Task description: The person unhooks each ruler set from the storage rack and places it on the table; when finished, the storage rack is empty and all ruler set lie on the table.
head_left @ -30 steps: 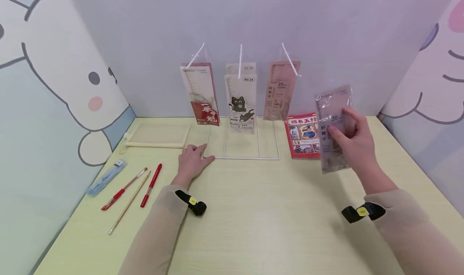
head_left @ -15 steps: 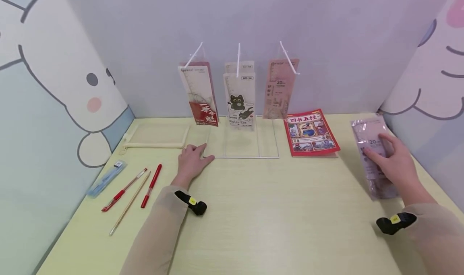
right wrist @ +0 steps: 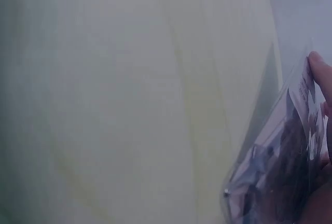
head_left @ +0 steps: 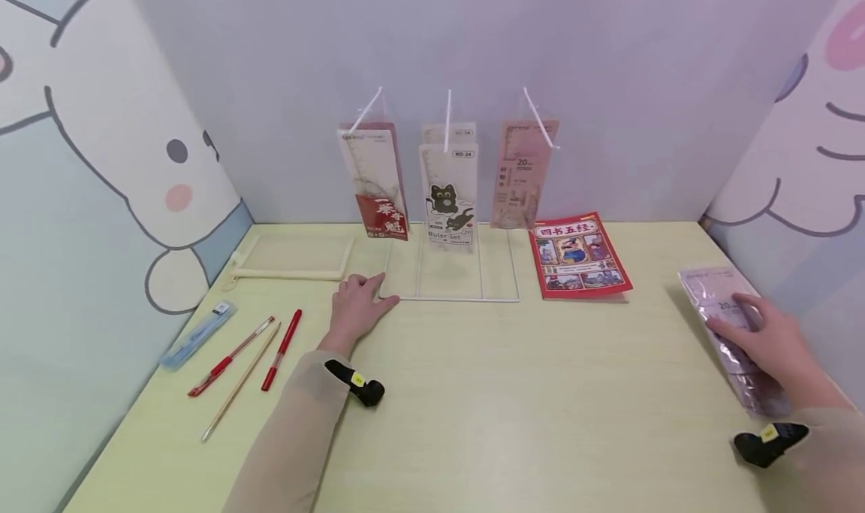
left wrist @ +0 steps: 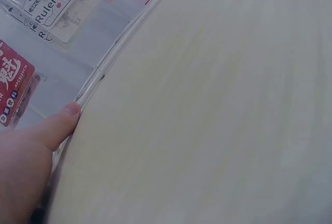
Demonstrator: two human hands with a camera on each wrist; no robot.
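Observation:
My right hand (head_left: 773,344) grips a purple-tinted ruler set in a clear plastic packet (head_left: 721,288), low over the table's right side. Its thumb lies across the front. In the right wrist view the shiny packet (right wrist: 290,146) is tilted, one end close to the tabletop. My left hand (head_left: 356,306) holds the front left corner of a white wire display rack (head_left: 459,299). The left wrist view has its thumb (left wrist: 65,123) against the rack's wire. On the rack's hooks hang a red-and-white ruler set (head_left: 375,182), cat-printed ruler sets (head_left: 449,197) and a pink ruler set (head_left: 523,175).
A red picture book (head_left: 580,258) lies right of the rack. To the left are a cream mesh pouch (head_left: 293,258), a blue packet (head_left: 197,336), a red-capped pen (head_left: 230,357), a pencil (head_left: 241,381) and a red marker (head_left: 281,350). Walls border the table.
My right hand has carried the purple-tinted ruler set rightward and down, away from the book, to the table's right side. The left hand stays at the rack's corner.

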